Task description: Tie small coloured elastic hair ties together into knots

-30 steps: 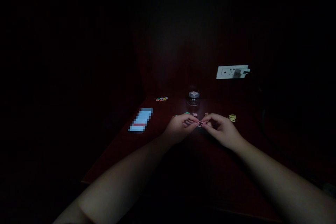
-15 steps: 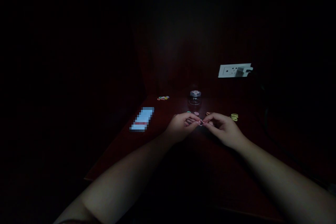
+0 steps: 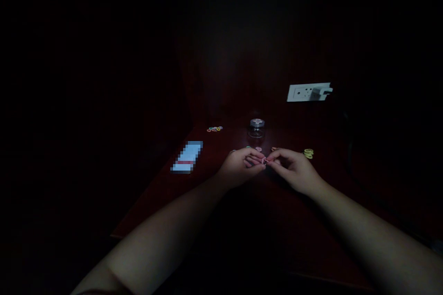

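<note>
Between the fingertips of both hands is a small pink hair tie, partly covered by the fingers. My left hand pinches it from the left, and my right hand pinches its right side. Just beyond the hands lie another pink hair tie, a green one and an orange-brown one, the last two partly hidden. To the right of my right hand sits a small pile of yellow hair ties.
A clear lidded jar stands behind the hands. Several mixed-colour hair ties lie at the back left, near a blurred phone. A wall socket with a plug and cable is on the back panel. The dark red table is dimly lit.
The pink hair tie, earlier seen as a small loop between the fingertips, is now more bunched and covered. The fingers of my left hand have shifted slightly; the arms are nearly still.
</note>
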### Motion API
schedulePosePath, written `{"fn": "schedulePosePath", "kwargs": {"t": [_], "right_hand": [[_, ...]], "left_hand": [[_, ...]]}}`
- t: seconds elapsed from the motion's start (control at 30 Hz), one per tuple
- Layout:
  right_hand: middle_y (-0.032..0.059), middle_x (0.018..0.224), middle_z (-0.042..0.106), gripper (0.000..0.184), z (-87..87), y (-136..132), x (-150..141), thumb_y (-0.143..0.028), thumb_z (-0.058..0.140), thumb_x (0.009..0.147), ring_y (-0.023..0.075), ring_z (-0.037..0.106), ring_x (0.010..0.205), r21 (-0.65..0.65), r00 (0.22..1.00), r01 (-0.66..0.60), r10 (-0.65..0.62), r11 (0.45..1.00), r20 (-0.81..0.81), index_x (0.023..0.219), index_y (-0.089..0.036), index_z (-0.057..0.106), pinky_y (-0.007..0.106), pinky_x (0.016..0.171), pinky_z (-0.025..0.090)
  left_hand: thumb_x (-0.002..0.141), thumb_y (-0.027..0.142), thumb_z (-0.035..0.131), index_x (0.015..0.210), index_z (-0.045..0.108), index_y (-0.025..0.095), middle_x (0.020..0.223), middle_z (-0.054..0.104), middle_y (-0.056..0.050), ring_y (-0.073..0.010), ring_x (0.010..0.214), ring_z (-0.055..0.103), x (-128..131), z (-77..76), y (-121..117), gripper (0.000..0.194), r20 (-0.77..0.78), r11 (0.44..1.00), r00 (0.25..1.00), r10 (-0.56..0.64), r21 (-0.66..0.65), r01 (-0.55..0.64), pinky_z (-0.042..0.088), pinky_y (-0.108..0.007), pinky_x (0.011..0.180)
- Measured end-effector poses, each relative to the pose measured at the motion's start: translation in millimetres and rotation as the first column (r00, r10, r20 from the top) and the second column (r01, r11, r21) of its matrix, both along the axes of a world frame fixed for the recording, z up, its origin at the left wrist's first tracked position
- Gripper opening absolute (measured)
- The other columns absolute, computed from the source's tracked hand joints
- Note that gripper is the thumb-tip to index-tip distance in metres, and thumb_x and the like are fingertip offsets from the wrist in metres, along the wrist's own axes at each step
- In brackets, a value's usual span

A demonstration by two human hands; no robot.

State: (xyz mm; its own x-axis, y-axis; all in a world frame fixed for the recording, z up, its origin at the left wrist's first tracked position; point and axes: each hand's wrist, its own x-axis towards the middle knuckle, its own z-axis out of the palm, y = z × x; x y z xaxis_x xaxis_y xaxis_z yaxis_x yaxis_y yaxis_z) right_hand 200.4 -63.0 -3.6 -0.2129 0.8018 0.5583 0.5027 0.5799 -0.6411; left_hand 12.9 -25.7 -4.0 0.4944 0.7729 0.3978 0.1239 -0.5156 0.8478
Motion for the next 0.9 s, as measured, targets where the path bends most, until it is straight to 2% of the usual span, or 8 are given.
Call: {"fn": "schedulePosePath", "kwargs": {"t": [0.23,0.43,0.57,0.7,0.9], "right_hand": [[0.0029,0.071,0.063,0.017,1.3,-0.9,-1.0,-0.035,0.059,0.084,0.0179,0.059,0.070,-0.012,1.000,-0.011,0.011,1.000,-0.010,0.082,-0.019,0.065,0.033,0.070,0.050],[0.0012,0.066,0.058,0.018,0.8,-1.1,-1.9,-0.036,0.060,0.084,0.0143,0.053,0.061,-0.034,0.998,-0.030,0.029,0.999,-0.048,0.083,-0.019,0.063,0.027,0.057,0.046],[-0.0016,0.062,0.053,0.022,0.7,-0.9,-2.7,-0.037,0.061,0.081,0.0114,0.046,0.053,-0.065,0.994,-0.036,0.029,0.997,-0.101,0.092,-0.018,0.061,0.024,0.050,0.041],[-0.0007,0.063,0.053,0.020,0.3,-0.3,-1.8,-0.036,0.060,0.083,0.0128,0.048,0.057,-0.053,0.998,-0.033,0.030,0.998,-0.059,0.089,-0.018,0.064,0.026,0.054,0.043],[-0.0015,0.061,0.050,0.015,0.4,-0.8,-1.0,-0.032,0.059,0.084,0.0125,0.047,0.057,-0.048,1.000,-0.023,0.022,0.999,-0.021,0.082,-0.018,0.063,0.028,0.060,0.044]], "left_hand": [[0.072,0.019,0.070,0.096,0.063,0.011,0.092,0.070,-0.009,-0.0134,0.079,0.066,0.5,-2.9,2.2,0.026,0.020,0.999,0.999,-0.040,-0.008,0.040,0.051,-0.022,0.065],[0.076,0.021,0.067,0.092,0.064,0.011,0.088,0.070,-0.008,-0.0125,0.075,0.065,1.7,-0.5,0.3,0.020,0.037,1.000,0.999,-0.017,0.019,0.017,0.050,-0.022,0.063],[0.077,0.022,0.065,0.093,0.066,0.012,0.090,0.070,-0.007,-0.0118,0.076,0.064,0.4,1.3,-0.4,0.019,0.004,0.999,1.000,-0.011,0.052,0.011,0.050,-0.021,0.064],[0.079,0.024,0.064,0.095,0.066,0.013,0.091,0.070,-0.007,-0.0118,0.076,0.064,-0.7,-0.5,1.4,0.020,-0.003,0.998,0.999,-0.032,0.047,0.032,0.050,-0.021,0.064],[0.077,0.020,0.064,0.096,0.064,0.012,0.092,0.069,-0.007,-0.0114,0.075,0.063,-0.4,-2.5,3.1,0.021,-0.013,0.997,1.000,0.019,0.074,-0.018,0.050,-0.021,0.064]]}}
